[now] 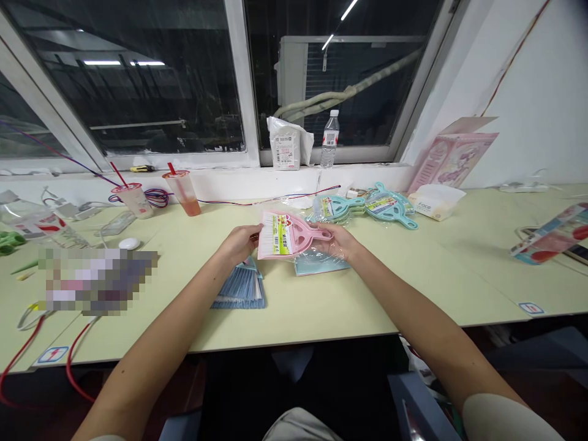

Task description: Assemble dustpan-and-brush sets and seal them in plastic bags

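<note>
Between my two hands is a pink dustpan and brush set (294, 236) with white bristles, a green-and-yellow label and clear plastic wrap. My left hand (241, 245) grips the bristle edge on the left. On the handle end, my right hand (340, 240) is closed, with loose wrap around its fingers. A blue hand brush (242, 286) lies on the table below my left hand, its upper part partly hidden. Under the pink set and my right hand shows part of a light blue dustpan (321, 266). Behind my right hand lie several wrapped teal dustpan sets (383, 205).
A tissue pack (436, 202) and a pink box (452, 153) stand at the back right. Two drink cups with red straws (184, 193) are at the back left. A water bottle (329, 141) stands on the window sill. Cables and a white mouse (129, 244) lie leftward.
</note>
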### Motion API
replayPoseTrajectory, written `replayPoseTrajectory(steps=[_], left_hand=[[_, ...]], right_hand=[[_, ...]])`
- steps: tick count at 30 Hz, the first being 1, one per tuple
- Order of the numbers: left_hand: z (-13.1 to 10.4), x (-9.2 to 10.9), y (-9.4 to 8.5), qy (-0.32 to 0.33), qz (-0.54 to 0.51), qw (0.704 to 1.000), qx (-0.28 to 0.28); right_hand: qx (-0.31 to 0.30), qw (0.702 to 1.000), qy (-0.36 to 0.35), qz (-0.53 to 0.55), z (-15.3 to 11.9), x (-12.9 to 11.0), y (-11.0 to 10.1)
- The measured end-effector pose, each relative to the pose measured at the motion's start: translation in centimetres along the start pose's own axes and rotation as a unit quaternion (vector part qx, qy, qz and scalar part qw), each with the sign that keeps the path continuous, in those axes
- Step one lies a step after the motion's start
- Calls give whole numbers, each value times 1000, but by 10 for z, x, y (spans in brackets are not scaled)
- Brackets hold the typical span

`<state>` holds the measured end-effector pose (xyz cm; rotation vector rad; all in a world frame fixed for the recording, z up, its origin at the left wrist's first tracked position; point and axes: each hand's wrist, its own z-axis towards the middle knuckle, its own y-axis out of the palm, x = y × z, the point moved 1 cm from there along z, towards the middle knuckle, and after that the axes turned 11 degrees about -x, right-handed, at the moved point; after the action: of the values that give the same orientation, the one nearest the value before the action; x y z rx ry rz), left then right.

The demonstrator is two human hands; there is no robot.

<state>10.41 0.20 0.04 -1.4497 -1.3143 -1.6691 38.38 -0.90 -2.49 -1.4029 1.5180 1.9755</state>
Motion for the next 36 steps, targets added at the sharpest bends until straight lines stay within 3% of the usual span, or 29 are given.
replayPoseTrajectory(steps=[7, 17, 23, 30, 36], left_hand=[[-2, 2, 1, -93, -78, 992, -45], [-3, 0, 3, -88, -85, 991, -52], [-1, -2, 1, -71, -76, 993, -52], [4, -6, -5, -16, -52, 997, -63], [6, -7, -7, -2, -62, 998, -26]], right_hand=[[11, 1000, -9, 5, -2, -3, 4], [-20, 1000, 15, 1, -9, -9, 11], [-23, 999, 23, -20, -6, -10, 6], [49, 997, 22, -50, -2, -9, -11], [35, 993, 18, -115, -3, -9, -12]])
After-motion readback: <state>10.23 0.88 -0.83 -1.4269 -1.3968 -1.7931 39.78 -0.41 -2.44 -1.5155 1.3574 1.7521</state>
